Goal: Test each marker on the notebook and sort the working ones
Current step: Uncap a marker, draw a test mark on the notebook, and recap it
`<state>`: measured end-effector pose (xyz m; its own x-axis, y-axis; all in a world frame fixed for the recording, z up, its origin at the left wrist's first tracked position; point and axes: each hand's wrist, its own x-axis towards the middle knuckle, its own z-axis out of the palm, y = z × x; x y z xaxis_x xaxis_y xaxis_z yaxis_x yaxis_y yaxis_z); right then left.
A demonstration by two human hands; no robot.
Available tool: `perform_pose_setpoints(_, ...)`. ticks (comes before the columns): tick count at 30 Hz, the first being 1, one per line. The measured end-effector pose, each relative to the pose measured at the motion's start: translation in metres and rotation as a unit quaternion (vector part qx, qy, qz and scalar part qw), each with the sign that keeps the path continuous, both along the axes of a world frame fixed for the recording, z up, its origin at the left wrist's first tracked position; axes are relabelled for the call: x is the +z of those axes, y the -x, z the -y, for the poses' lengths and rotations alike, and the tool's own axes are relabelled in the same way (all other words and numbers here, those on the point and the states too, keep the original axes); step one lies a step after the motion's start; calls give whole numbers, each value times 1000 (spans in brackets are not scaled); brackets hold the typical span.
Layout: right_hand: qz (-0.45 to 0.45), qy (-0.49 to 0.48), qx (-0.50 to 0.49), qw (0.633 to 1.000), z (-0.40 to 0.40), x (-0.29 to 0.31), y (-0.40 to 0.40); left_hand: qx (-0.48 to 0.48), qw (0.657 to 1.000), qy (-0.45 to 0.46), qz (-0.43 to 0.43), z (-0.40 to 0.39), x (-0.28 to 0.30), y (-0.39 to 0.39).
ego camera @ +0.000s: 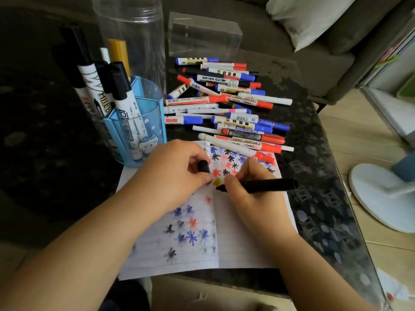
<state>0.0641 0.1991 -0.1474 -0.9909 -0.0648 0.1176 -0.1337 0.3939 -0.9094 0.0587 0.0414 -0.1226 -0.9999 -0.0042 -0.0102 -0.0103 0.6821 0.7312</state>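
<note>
Right hand (249, 189) gripping black marker (269, 185), lying crosswise, tip left on notebook (235, 239)

A clear plastic rectangular box (204, 37) stands on the dark speckled bench (314, 198) at twelve o'clock. A white pillow (307, 16) lies at one o'clock, a white round fan base (379, 198) at three.

Head view, close, down over table (314, 167)

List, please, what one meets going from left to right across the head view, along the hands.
Left hand → black cap → right hand → black marker → white fan base.
</note>
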Motion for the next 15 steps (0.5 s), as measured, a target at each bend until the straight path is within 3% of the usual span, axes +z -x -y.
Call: perform_pose_setpoints(15,-37,-25,-3,999,-3,-7,1,-10,1000,-13,15,2,0,-1)
